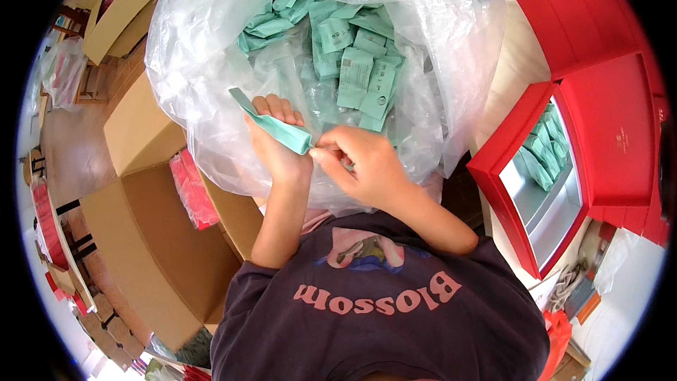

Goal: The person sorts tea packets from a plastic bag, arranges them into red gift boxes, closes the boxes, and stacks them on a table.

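A small green packet (278, 130) lies slantwise across the palm of my left hand (275, 159), whose fingers curl up behind it. My right hand (367, 162) pinches the packet's lower right end between thumb and forefinger. Both hands are over the near side of a large clear plastic bag (201, 109). Inside the bag lie many more green packets (356, 74), heaped loosely toward its far side. To the right, an open red gift box (525, 233) holds a row of similar green packets (543, 148) in its white-lined tray, part of which is bare.
Open cardboard boxes (144, 247) stand to the left, with a pink-red wrapped pack (189, 187) beside them. More red box panels (582, 17) rest at the far right. An orange-red bag (557, 339) sits at the lower right.
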Demonstrator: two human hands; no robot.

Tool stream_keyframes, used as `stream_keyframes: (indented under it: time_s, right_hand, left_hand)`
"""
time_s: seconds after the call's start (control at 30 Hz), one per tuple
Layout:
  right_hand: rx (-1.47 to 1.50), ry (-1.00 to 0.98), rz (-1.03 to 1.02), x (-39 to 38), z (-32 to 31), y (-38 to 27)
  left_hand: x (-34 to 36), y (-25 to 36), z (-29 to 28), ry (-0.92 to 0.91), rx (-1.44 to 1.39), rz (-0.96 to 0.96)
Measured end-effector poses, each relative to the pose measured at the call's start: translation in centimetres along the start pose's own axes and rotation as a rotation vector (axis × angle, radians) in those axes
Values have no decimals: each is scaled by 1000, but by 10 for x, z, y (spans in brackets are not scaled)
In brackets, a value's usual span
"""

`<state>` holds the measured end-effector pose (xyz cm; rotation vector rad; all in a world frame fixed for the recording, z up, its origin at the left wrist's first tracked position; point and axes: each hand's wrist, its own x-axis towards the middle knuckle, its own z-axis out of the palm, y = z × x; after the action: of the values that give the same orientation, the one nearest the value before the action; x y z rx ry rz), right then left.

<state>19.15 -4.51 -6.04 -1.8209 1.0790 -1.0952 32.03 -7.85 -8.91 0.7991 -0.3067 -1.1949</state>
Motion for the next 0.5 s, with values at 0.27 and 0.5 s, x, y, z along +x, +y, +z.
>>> stream_keyframes:
  time_s: [0.27, 0.5]
  right_hand:
    - [90, -81, 293, 9, 7, -4]
    - [-32, -66, 293, 7, 5, 0]
  left_hand:
    - [-3, 7, 12, 99, 138, 124]
    - [-5, 6, 8, 28, 403, 343]
